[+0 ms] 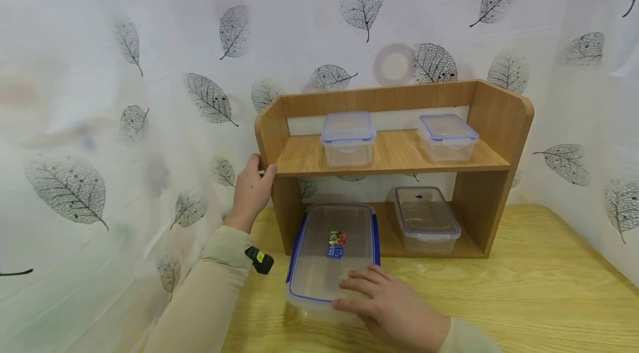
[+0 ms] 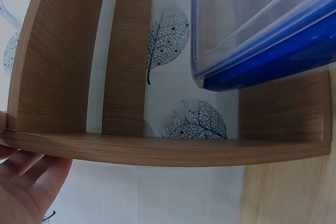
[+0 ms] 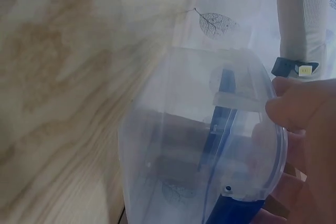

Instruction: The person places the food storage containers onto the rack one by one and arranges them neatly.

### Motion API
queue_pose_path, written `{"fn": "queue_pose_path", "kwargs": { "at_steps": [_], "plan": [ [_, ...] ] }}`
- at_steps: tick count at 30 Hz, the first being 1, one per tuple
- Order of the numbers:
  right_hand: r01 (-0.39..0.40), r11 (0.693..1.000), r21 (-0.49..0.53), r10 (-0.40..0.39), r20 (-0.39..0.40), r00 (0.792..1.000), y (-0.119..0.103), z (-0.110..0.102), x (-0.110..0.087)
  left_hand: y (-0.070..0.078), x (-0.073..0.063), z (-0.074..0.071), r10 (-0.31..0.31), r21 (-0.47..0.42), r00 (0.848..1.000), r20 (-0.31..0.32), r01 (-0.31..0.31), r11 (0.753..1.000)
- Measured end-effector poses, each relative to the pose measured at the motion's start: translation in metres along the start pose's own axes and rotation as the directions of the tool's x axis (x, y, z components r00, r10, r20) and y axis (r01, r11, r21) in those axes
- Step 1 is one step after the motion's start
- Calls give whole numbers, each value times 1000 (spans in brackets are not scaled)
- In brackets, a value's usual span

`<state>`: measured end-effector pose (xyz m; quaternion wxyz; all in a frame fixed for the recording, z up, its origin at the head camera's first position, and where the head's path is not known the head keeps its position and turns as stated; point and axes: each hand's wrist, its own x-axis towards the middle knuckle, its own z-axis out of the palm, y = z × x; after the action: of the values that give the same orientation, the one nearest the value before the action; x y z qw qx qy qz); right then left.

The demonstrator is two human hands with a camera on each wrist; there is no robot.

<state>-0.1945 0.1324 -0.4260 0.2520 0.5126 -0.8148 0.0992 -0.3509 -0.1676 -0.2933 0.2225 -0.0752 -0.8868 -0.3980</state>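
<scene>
My left hand [image 1: 251, 192] grips the left side panel of a two-tier wooden shelf [image 1: 391, 170]. In the left wrist view the fingers [image 2: 44, 179] lie along the panel's outer face, with the thumb at its edge. A large clear food container [image 1: 319, 272] with blue side clips and a label on its lid lies partly inside the lower tier, its near end sticking out over the table. My right hand [image 1: 394, 308] rests on the near right part of that lid, fingers extended, the thumb [image 3: 286, 109] right at the lid's front rim.
Two small lidded containers stand on the upper tier, one left [image 1: 348, 139] and one right [image 1: 447, 137]. A medium container [image 1: 428, 220] sits at the right of the lower tier. The wooden table [image 1: 544, 281] meets a leaf-patterned curtain [image 1: 165, 36] behind and at both sides.
</scene>
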Motion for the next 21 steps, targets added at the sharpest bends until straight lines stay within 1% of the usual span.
{"fn": "queue_pose_path", "kwargs": {
  "at_steps": [10,17,21],
  "plan": [
    [-11,1000,-22,11,-22,1000,10,3,3,-1,1,0,-6,8,1000,7,6,1000],
    [-25,999,-41,23,-43,999,16,4,5,-2,2,0,18,20,1000,-1,-18,1000],
    [-33,998,-49,31,-36,999,18,4,7,-2,2,0,22,17,1000,-1,-22,1000]
  ]
}}
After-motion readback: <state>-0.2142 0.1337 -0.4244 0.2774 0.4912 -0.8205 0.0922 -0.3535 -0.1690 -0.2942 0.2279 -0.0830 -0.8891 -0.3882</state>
